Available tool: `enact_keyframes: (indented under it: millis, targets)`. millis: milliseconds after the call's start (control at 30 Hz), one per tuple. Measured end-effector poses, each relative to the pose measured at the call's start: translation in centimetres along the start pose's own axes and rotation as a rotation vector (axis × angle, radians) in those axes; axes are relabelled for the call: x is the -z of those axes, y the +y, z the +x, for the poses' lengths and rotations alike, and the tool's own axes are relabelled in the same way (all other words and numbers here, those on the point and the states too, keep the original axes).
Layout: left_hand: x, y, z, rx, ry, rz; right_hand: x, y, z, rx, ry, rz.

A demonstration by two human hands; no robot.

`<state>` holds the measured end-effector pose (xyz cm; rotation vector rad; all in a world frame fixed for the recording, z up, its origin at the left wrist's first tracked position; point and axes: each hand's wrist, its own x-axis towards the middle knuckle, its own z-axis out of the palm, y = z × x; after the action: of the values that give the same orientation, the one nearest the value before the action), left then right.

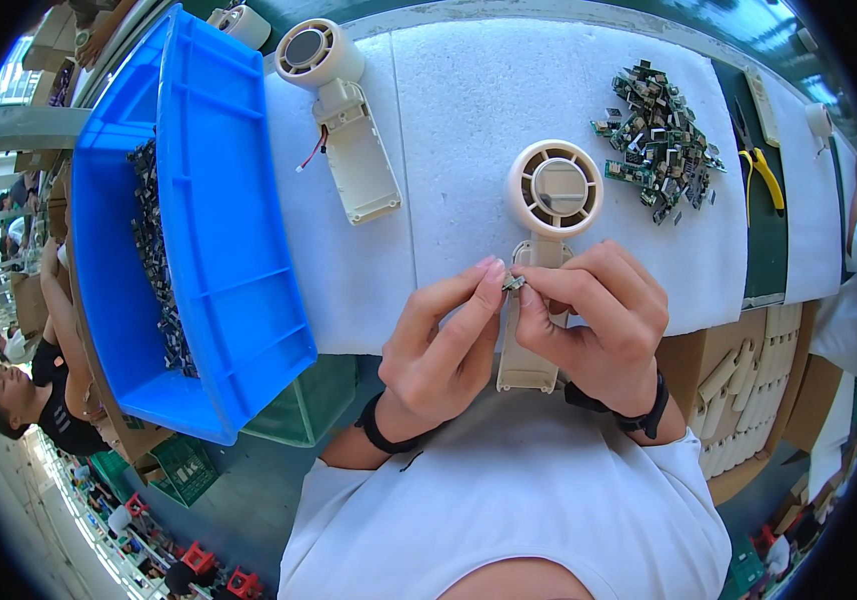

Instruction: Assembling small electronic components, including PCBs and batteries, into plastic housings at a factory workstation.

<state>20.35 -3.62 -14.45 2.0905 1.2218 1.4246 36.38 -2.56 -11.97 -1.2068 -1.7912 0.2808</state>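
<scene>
Over the cream handheld fan [557, 190], left hand [441, 345] and right hand [601, 318] pinch one small circuit board [515, 284], which a slack grip could drop!

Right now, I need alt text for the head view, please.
The left hand and right hand pinch a small circuit board above a cream handheld fan. Another fan lies to the left, beside a blue bin of small dark parts; a pile of circuit boards and yellow-handled pliers lie to the right.
</scene>
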Motion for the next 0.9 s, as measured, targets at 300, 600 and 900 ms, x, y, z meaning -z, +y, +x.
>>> enact_keyframes:
  millis: [300, 600, 900]
  targets:
    - [-0.7, 0.2, -0.3, -0.058, 0.024, 0.130, -0.1, -0.3, 0.1, -0.068, -0.006, 0.039]
    - [-0.1, 0.1, 0.1, -0.066, 0.003, 0.132, 1.5, 0.1, 0.8, -0.022, -0.116, 0.021]
    - [0.7, 0.4, -0.1, -0.034, 0.006, 0.070, 5.4, 1.0, 9.5, 0.170, -0.539, -0.097]
